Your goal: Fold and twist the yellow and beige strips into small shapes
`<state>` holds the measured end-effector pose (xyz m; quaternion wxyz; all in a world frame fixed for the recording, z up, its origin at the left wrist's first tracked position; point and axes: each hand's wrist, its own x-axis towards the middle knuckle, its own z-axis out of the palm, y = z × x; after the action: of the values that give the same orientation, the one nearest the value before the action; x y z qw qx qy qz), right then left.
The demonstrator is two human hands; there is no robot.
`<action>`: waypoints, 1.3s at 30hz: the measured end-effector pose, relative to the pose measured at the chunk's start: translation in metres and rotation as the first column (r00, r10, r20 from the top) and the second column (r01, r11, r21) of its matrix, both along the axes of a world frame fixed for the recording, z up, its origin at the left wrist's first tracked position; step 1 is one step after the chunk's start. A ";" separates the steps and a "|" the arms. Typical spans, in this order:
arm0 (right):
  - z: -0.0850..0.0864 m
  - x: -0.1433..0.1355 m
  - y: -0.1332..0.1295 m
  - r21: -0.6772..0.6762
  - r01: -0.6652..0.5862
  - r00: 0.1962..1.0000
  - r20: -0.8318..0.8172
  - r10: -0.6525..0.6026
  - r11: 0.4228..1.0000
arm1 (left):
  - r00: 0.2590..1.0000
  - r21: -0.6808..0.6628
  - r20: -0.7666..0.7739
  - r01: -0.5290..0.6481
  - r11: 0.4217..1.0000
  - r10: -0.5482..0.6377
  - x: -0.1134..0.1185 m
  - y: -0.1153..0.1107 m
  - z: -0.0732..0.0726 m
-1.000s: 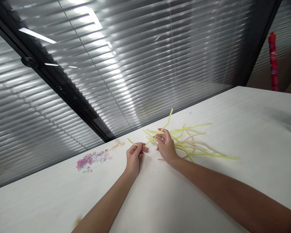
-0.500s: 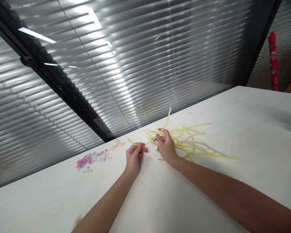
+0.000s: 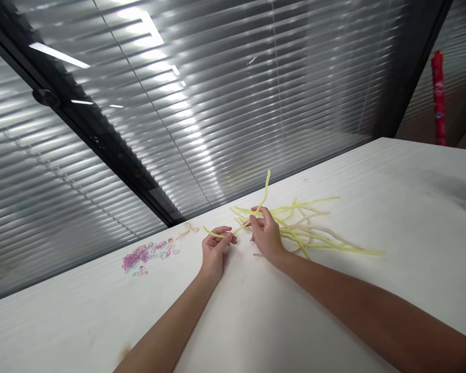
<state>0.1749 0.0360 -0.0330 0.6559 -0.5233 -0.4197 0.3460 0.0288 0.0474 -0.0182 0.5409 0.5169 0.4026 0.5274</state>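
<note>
Yellow strand is pinched by both L hand & R hand nr far edge of worktop, prob to keep the span btwn them steady, w/ loose yellow & beige strands lying by R hand, prob for easy reach.

Office-like room — slatted blinds, black frame, white table

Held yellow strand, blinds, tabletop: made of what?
Yellow strand: matte, perhaps pipe cleaner; its free end stands up in a bend, hinting at a wire core. Blinds: likely metal, glossy; slats show bright highlights. Tabletop: maybe laminate or painted board; smooth, white, faint sheen.
</note>
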 end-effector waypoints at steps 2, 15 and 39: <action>0.001 0.000 0.000 0.004 -0.007 1.000 -0.016 0.007 1.000 | 1.000 0.013 -0.010 0.017 1.000 -0.017 0.000 0.000 0.000; 0.002 0.000 -0.001 0.009 -0.022 1.000 -0.015 0.022 1.000 | 0.986 -0.048 -0.099 0.130 0.990 -0.135 0.003 -0.004 0.002; -0.001 0.000 0.000 0.108 0.053 0.955 0.285 -0.082 0.993 | 0.996 0.010 -0.060 -0.064 0.998 0.064 0.003 0.001 0.001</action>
<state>0.1752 0.0364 -0.0344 0.6242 -0.5491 -0.5097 0.2217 0.0313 0.0483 -0.0175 0.5093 0.5214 0.4330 0.5303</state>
